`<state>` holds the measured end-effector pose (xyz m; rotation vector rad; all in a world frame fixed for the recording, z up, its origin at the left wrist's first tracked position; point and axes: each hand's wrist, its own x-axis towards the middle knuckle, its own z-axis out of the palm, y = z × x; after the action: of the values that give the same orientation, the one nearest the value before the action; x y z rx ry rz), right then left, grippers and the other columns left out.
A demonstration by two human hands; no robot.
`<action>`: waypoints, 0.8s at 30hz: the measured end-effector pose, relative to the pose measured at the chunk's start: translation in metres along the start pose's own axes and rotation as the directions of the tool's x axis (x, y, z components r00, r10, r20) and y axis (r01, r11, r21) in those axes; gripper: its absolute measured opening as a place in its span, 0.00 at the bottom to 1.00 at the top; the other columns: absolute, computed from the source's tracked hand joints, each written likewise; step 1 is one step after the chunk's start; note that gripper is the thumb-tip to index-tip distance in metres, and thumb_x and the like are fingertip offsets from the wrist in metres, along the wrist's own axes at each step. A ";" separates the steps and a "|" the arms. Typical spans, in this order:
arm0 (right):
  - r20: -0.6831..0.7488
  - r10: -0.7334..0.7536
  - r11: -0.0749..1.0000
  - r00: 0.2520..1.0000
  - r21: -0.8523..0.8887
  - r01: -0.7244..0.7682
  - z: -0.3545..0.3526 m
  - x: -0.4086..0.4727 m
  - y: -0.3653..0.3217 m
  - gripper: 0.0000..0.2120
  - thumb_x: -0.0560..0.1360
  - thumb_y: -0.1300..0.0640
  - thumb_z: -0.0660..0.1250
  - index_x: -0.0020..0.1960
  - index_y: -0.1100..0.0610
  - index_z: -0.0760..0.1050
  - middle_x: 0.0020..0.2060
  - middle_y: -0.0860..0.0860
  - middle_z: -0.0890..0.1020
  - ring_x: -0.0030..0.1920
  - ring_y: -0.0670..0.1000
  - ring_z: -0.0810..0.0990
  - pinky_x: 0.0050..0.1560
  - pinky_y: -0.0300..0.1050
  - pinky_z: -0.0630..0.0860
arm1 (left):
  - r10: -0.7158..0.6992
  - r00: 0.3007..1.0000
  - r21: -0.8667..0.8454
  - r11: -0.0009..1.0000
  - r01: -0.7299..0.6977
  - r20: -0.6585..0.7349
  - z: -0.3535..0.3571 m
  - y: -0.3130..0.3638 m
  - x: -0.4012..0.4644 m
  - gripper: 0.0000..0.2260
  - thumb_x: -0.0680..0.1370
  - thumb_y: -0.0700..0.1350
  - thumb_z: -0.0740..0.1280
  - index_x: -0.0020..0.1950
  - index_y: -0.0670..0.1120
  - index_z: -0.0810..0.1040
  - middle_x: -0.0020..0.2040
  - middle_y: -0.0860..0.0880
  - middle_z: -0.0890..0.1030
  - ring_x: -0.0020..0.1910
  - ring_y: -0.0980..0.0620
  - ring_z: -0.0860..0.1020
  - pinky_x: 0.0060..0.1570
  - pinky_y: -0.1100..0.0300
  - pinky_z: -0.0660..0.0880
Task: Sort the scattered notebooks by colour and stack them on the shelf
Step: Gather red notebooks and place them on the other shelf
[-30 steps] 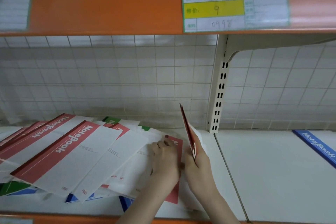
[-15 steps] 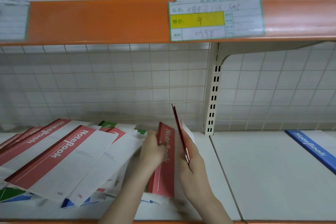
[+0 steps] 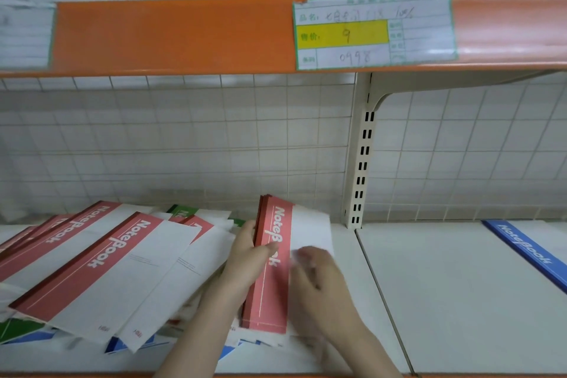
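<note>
Head view: red notebooks (image 3: 273,258) held between left hand (image 3: 245,258) and right hand (image 3: 322,282)

Two hands (image 3: 248,258), one blue notebook (image 3: 527,250)

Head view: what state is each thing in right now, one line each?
Red notebooks: small stack, front side up, gripped by both hands.
Left hand: fingers curled round the stack's spine edge.
Right hand: on the stack's white side, blurred; grip unclear.
Scattered notebooks: loose overlapping pile of red, green and blue, unsorted.
Blue notebook: flat on the right shelf section, alone.
Price tag: stuck on the upper shelf edge.
</note>
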<state>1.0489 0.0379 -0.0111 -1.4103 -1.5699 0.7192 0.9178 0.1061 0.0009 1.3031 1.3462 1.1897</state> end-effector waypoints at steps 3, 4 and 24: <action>-0.216 0.032 0.999 0.976 -0.028 -0.039 -0.013 0.017 0.005 0.23 0.77 0.57 0.64 0.69 0.58 0.62 0.59 0.50 0.68 0.61 0.49 0.70 0.56 0.32 0.63 | 0.112 0.994 -0.159 0.981 -0.110 0.005 0.000 0.010 -0.010 0.14 0.75 0.30 0.66 0.50 0.50 0.75 0.46 0.49 0.83 0.45 0.50 0.82 0.43 0.59 0.78; -0.238 0.040 0.999 0.970 0.018 -0.037 -0.018 0.023 0.006 0.19 0.77 0.58 0.65 0.65 0.58 0.64 0.54 0.49 0.70 0.55 0.49 0.71 0.51 0.32 0.65 | 0.153 0.988 -0.191 0.970 -0.151 -0.001 -0.001 0.013 -0.013 0.15 0.75 0.30 0.66 0.51 0.50 0.75 0.44 0.50 0.83 0.44 0.50 0.82 0.42 0.60 0.78; -0.394 -0.050 0.672 0.918 0.666 0.322 -0.039 0.039 -0.041 0.04 0.72 0.56 0.60 0.38 0.53 0.67 0.34 0.43 0.72 0.38 0.44 0.70 0.43 0.38 0.65 | 0.631 0.771 -0.208 0.768 -0.606 0.086 -0.012 0.086 -0.044 0.15 0.75 0.43 0.63 0.59 0.58 0.70 0.51 0.59 0.81 0.50 0.57 0.81 0.47 0.65 0.77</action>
<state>1.0657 0.0630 0.0501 -0.7026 -0.9504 0.7903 0.9210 0.0601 0.0870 1.7426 0.6788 1.5656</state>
